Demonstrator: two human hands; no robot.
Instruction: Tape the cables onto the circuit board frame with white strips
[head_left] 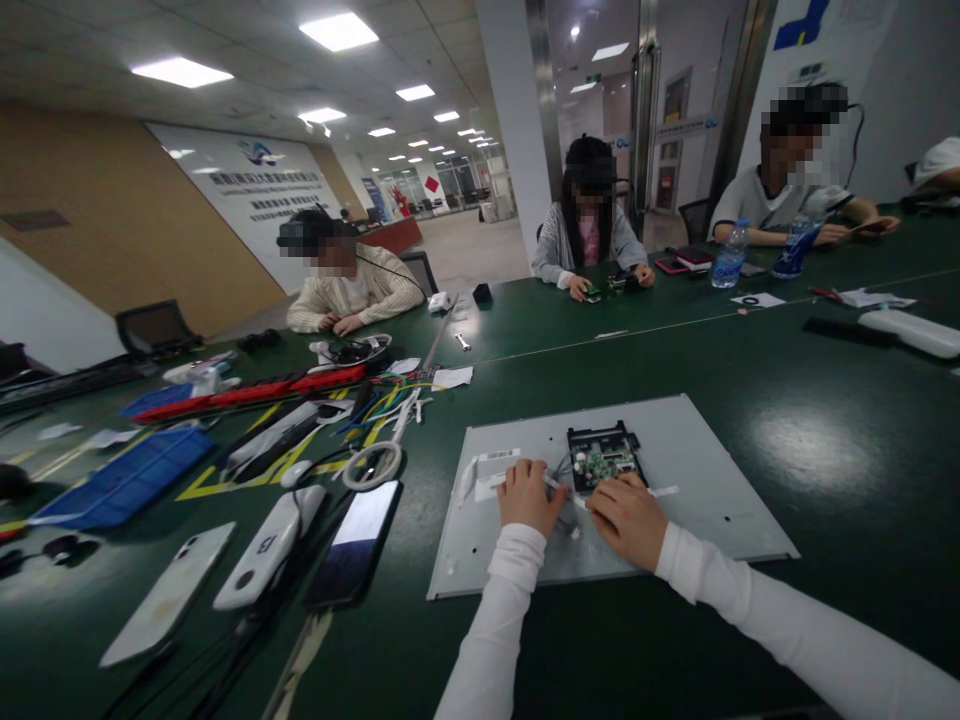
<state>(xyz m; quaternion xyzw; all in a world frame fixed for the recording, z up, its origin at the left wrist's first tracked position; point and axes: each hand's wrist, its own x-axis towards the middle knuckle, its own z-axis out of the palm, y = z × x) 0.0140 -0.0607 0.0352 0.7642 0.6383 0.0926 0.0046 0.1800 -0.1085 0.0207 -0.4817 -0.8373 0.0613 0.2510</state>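
The left hand [529, 497] and right hand [630, 517] rest on a flat grey metal panel [705, 480] on the glossy dark green worktop [825, 380], beside a small green circuit board [600, 462]. The fingers curl over a thin white strip [664, 491], but I cannot tell if they grip it. The work looks fine and probably needs a light touch

surface: dark green table [825, 400] | on it: grey panel [712, 480], black phone [352, 545], blue tray [127, 480]
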